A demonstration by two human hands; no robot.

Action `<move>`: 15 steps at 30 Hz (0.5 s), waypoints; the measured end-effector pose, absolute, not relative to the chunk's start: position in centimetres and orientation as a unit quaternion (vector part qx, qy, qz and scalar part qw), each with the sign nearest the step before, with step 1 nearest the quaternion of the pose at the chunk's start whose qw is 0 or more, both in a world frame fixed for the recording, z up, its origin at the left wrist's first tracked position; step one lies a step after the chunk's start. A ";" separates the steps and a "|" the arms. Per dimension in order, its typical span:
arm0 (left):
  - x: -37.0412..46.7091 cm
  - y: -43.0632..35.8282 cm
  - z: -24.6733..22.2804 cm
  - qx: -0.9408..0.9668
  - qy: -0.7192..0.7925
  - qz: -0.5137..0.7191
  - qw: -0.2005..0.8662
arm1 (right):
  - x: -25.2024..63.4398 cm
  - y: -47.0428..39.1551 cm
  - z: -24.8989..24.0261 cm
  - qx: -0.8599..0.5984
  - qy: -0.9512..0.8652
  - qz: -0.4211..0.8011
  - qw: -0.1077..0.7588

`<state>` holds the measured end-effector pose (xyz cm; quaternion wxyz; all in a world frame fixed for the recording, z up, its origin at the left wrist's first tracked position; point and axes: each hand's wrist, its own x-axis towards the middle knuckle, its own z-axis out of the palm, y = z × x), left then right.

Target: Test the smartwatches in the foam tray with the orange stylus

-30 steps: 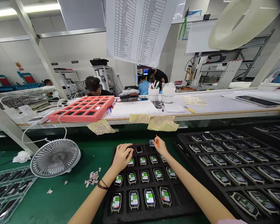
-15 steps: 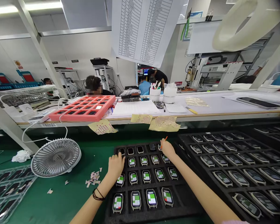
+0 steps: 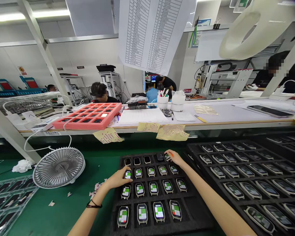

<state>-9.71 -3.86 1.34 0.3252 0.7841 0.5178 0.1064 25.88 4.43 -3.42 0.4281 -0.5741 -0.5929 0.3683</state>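
A black foam tray (image 3: 196, 209) lies before me with rows of smartwatches, most screens lit green and white. My left hand (image 3: 118, 178) is at the tray's left edge, thumb and forefinger closed about the ends of a lit smartwatch (image 3: 128, 174) in the second row. That watch is in its compartment. At the far right corner of the tray, my right hand (image 3: 175, 157) holds a thin orange stick (image 3: 171, 153), mostly hidden by the fingers. Its fingertips touch or hover over a smartwatch (image 3: 167, 157) in the back row. A dark block (image 3: 160, 157) sits beside that one.
To the right lies another black tray (image 3: 199, 164) of watches with dark screens. A grey fan (image 3: 59, 167) and small paper scraps (image 3: 95, 189) are on the green mat at left. A shelf edge (image 3: 127, 128) crosses ahead, carrying a pink tray (image 3: 88, 123). Co-workers are beyond.
My left hand has shifted down and left, from the back row to the second-row watch, uncovering the back-left watch. My right hand has moved slightly left, and the orange stick is lower.
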 end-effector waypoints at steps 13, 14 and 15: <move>-9.5 -2.0 1.2 0.657 0.439 0.288 0.541 | 21.1 1.8 -0.2 -0.382 -0.442 0.619 0.525; -8.5 -1.9 1.2 0.643 0.437 0.315 0.545 | 20.7 1.3 0.1 -0.374 -0.441 0.632 0.516; -7.5 -1.8 1.2 0.632 0.433 0.337 0.547 | 20.4 0.9 0.4 -0.367 -0.443 0.642 0.506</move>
